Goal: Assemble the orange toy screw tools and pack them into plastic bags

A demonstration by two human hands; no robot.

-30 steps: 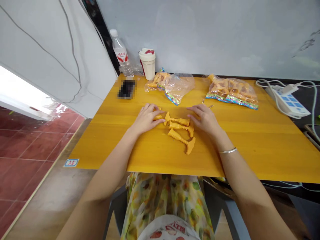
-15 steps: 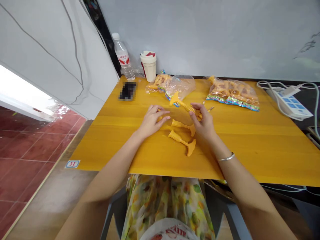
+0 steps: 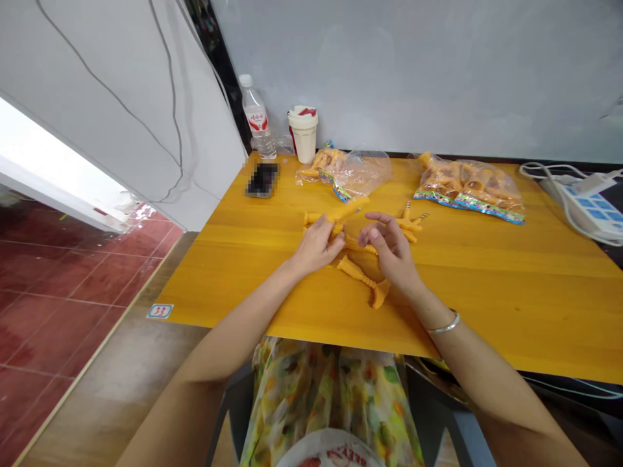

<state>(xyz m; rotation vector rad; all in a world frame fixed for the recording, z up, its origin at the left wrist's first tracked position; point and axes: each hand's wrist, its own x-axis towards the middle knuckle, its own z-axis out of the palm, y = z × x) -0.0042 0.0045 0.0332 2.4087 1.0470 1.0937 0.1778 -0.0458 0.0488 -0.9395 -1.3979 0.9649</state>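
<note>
The left hand (image 3: pixel 316 246) is closed around a yellow piece (image 3: pixel 348 209) near the middle of the frame; its fingers hide how that piece joins the yellow bits beside it. The right hand (image 3: pixel 396 254) hangs just right of it, fingers curled but apart, seemingly holding nothing. Several pieces are out of their packaging: a yellow handle (image 3: pixel 354 269) lies below the hands, spiral-tipped pieces (image 3: pixel 409 224) right of them. More sit in the left bag (image 3: pixel 367 174) at upper centre and the right bags (image 3: pixel 492 185) at upper right, so much looks left to handle. The table (image 3: pixel 501 279) offers its widest room at right; its near edge runs under both forearms, and the power strip (image 3: pixel 591 204) bounds the far right.
</note>
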